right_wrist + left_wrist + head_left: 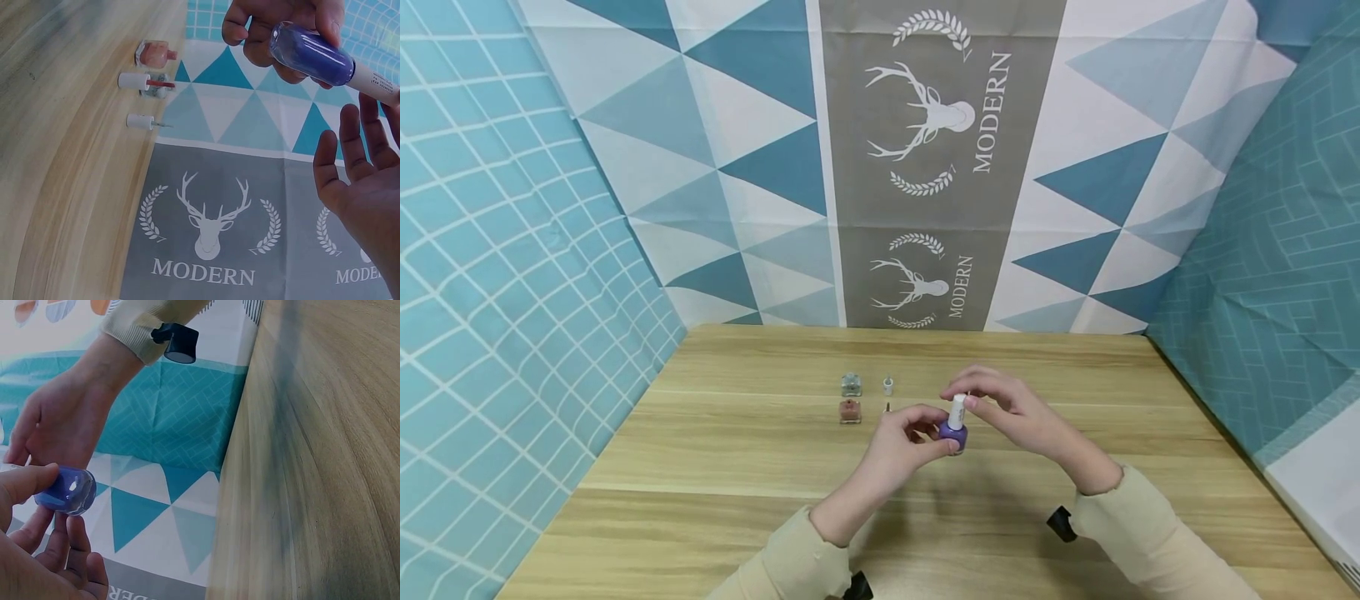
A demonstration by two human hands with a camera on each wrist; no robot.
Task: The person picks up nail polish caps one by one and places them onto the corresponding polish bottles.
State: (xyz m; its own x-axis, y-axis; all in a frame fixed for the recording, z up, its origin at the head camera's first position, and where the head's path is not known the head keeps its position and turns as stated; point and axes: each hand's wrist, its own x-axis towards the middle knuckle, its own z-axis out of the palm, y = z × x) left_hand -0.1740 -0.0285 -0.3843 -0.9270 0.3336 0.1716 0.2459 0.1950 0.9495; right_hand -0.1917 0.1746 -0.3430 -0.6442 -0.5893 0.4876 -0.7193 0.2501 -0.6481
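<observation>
A bottle of purple nail polish (953, 435) is held above the table, its white cap (957, 411) still on the neck and tilted upward. My left hand (895, 442) grips the glass body between thumb and fingers. The thumb and fingers of my right hand (1015, 412) pinch the cap. In the right wrist view the purple bottle (312, 55) lies across the gap between both hands, and the cap (374, 83) runs to the right hand's fingers. The left wrist view shows the bottle's rounded base (82, 490) beyond the left thumb.
Left of the hands stand two uncapped bottles, one pink (850, 412) and one clear greyish (851, 384). Beside them two white brush caps (133, 81) (139, 121) stand with brushes pointing up. A patterned cloth (760, 167) rises behind the wooden table (737, 467).
</observation>
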